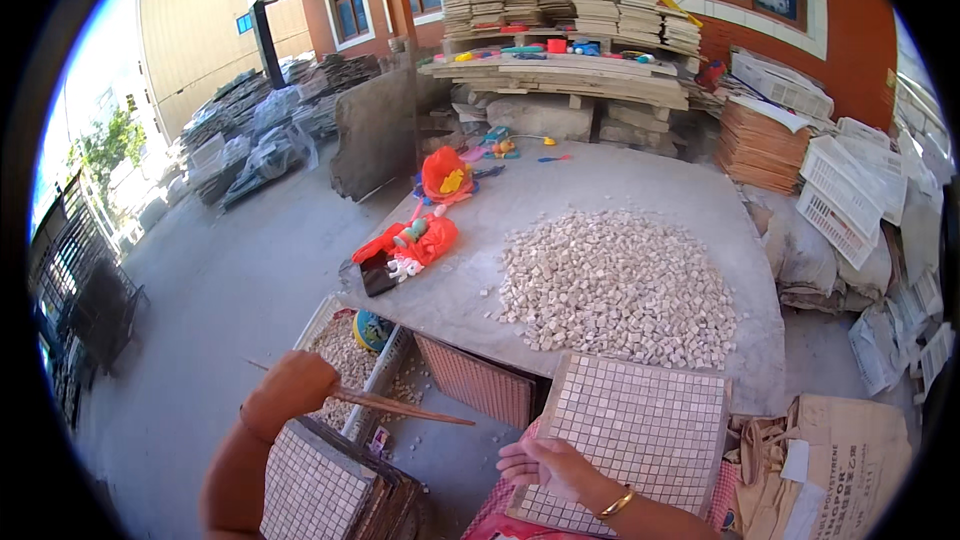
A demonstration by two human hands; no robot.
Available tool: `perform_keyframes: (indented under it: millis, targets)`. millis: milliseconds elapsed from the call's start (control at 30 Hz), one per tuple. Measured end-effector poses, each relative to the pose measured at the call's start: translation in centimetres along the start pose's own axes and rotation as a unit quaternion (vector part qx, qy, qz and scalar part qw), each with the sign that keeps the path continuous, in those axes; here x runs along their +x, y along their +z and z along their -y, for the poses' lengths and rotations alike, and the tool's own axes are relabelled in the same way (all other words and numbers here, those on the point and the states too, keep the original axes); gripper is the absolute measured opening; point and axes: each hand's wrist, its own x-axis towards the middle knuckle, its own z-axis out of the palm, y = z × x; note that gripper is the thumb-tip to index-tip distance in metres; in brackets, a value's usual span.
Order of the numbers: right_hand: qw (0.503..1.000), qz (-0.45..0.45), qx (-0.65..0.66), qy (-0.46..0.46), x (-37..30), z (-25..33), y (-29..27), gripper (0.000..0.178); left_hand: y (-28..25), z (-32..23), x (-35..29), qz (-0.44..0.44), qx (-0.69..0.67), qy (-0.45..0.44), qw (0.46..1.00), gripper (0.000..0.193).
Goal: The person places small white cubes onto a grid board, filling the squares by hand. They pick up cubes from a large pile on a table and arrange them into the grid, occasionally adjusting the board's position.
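My left hand (298, 382) is closed around a thin wooden stick (405, 406), whose longer end points right toward my other hand. Below that hand lies a stack of boards, the top one a mosaic tile sheet (310, 488) of small pale squares. My right hand (555, 465), a gold bangle at its wrist, is open with fingers stretched left and nothing visible in it. It is over the lower left part of a tilted mosaic tile board (640, 408); whether it touches the tiles I cannot tell. Beyond that board, small stone cubes (620, 290) form a big heap on the grey table (460, 280).
A white crate (385, 370) of loose cubes with a ball (372, 330) stands left of the table. Red plastic bags (425, 238) and toys lie at the table's left edge. A cardboard box (850, 465) sits at right; stacked slabs (560, 80) stand behind.
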Motion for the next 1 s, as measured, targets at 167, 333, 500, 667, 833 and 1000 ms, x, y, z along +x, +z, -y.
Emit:
perform_keyframes:
  millis: [167,333,500,667,833,1000]
  targets:
    - [0.948,0.189,0.252,0.03,1.3,-0.5,11.8,0.059,-14.0,-10.0,-10.2,-0.032,0.066,-0.063,0.995,0.011]
    - [0.955,0.169,0.182,-0.163,-1.7,0.9,10.1,0.039,-15.4,-18.3,-11.6,-0.146,0.051,0.126,0.98,0.03]
    - [0.985,0.074,0.029,-0.154,-11.7,4.6,7.7,0.046,-14.6,-18.4,-10.9,-0.051,-0.251,0.219,0.942,0.064]
    - [0.969,0.032,0.02,-0.246,-18.2,3.3,1.2,0.057,-1.4,-13.9,-6.3,-0.218,-0.359,-0.103,0.902,0.063]
    - [0.963,0.016,-0.035,-0.266,-23.9,2.2,-6.4,0.059,6.5,-18.5,-0.6,-0.016,-0.737,-0.093,0.669,0.04]
    - [0.827,-0.414,-0.302,-0.231,-25.5,0.7,-8.5,0.047,14.2,-28.1,1.0,-0.207,-0.536,0.07,0.815,0.016]
